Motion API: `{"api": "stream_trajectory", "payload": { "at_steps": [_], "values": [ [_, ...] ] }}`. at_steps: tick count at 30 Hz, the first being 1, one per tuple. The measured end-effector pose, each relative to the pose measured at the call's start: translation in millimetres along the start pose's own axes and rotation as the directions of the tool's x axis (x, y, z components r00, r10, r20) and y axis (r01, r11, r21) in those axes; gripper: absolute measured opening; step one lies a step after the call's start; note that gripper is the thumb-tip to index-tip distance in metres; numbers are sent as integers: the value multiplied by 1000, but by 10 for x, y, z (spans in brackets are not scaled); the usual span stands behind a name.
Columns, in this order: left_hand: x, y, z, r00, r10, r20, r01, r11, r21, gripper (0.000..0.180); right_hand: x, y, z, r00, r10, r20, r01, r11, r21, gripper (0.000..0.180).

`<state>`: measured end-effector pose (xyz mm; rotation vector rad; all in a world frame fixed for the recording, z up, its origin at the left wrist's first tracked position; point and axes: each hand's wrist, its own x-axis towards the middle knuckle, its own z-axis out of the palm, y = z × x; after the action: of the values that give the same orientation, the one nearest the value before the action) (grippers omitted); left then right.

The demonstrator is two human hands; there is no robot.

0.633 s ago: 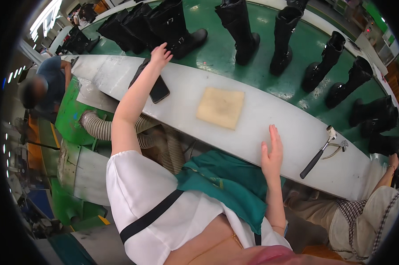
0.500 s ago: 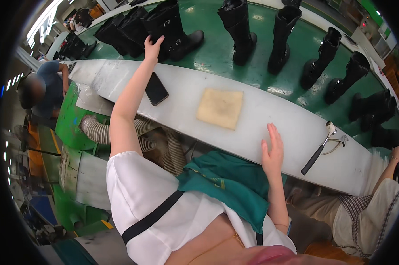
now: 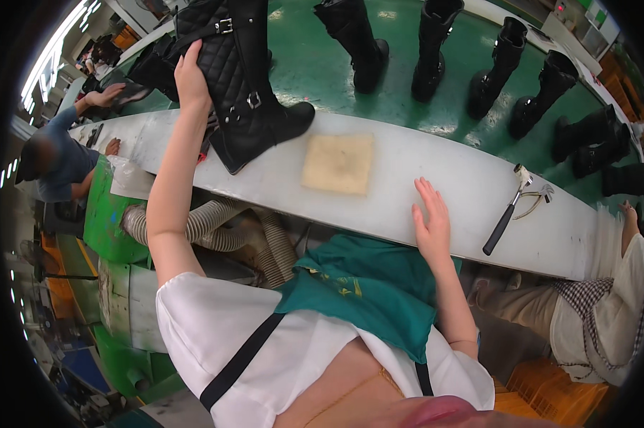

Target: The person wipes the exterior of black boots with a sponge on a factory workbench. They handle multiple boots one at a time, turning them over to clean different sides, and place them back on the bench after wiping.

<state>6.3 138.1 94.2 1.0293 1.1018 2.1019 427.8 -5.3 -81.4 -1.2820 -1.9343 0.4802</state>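
My left hand [image 3: 193,80] is closed around the shaft of a black quilted boot [image 3: 237,89] with buckled straps. The boot is tilted, its sole over the white tabletop [image 3: 393,160] and its toe pointing right. My right hand [image 3: 432,222], fingers extended and thumb apart, hovers by the table's near edge and holds nothing. Between the two hands lies a square yellowish pad [image 3: 338,164]. To the right of my right hand rest a black-handled hammer [image 3: 506,215] and a pair of metal pincers [image 3: 539,196].
Several black boots [image 3: 436,50] stand on the green surface [image 3: 400,78] beyond the table. A co-worker in a blue shirt [image 3: 65,167] is at the far left, another person [image 3: 614,299] at the right. Ribbed hoses [image 3: 215,221] run below the table beside a green machine [image 3: 108,221].
My left hand has taken hold of the boot and brought it from the green surface toward the white table. The boot now hides the phone. My right hand stays open.
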Motion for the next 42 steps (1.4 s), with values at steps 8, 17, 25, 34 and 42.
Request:
{"api": "stream_trajectory", "payload": {
  "at_steps": [8, 17, 25, 34, 42],
  "values": [
    [-1122, -17, 644, 981, 58, 185, -18, 977, -213, 30, 751, -715, -154, 998, 8, -69, 36, 788, 614, 48],
    [-2901, -748, 1574, 788, 200, 582, -176, 979, -98, 50, 1374, 442, -62, 976, -58, -210, 205, 572, 794, 36],
    [-3166, -845, 1399, 464, 408, 787, -333, 903, -272, 33, 1279, 404, -506, 713, -700, -30, 81, 40, 996, 51],
    [-2758, -1108, 973, 891, -59, 450, 67, 998, -1, 49, 901, 410, -558, 506, -854, -122, 337, 66, 939, 31],
    [-2942, -1237, 1032, 743, -192, 642, 273, 962, -29, 52, 755, 459, -628, 462, -878, -124, 345, 49, 937, 22]
  ]
}}
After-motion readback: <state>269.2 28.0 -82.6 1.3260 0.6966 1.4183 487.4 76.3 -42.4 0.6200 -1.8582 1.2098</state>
